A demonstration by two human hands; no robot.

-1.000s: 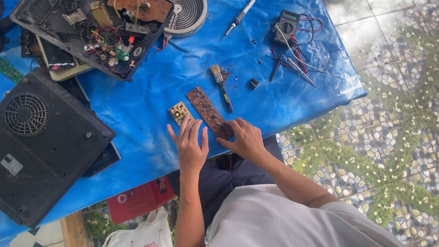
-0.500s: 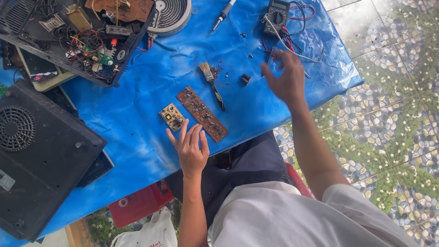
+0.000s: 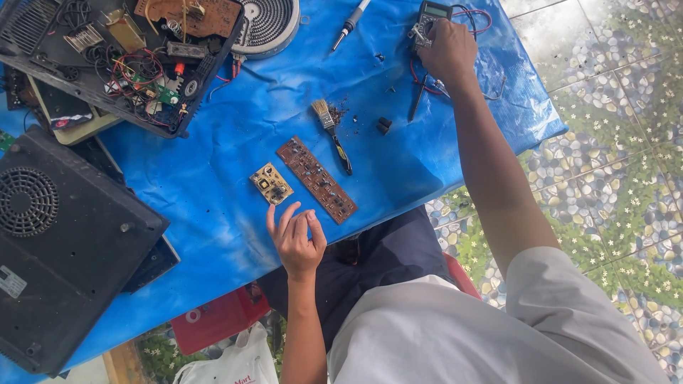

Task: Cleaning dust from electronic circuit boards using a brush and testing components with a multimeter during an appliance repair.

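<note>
A small white rectangular label [image 3: 11, 281] is sitting on the black appliance casing [image 3: 64, 249] at the left edge, and a white plastic bag [image 3: 238, 363] with red print is lying on the floor at the bottom beside a flat red package [image 3: 217, 323].

The right hand [image 3: 447, 51] is reaching far out, arm nearly straight, and is resting over the dark multimeter [image 3: 430, 18] at the far edge of the blue sheet [image 3: 213, 206]; its grip is curling loosely around the meter's lower part, though I cannot tell whether it is closing on it. The left hand [image 3: 297, 238] is lying open, fingers spread, holding nothing, just beside the small yellow circuit board [image 3: 270, 183] and the long brown circuit board [image 3: 316, 179]. A brush [image 3: 331, 134] is lying near them.
</note>
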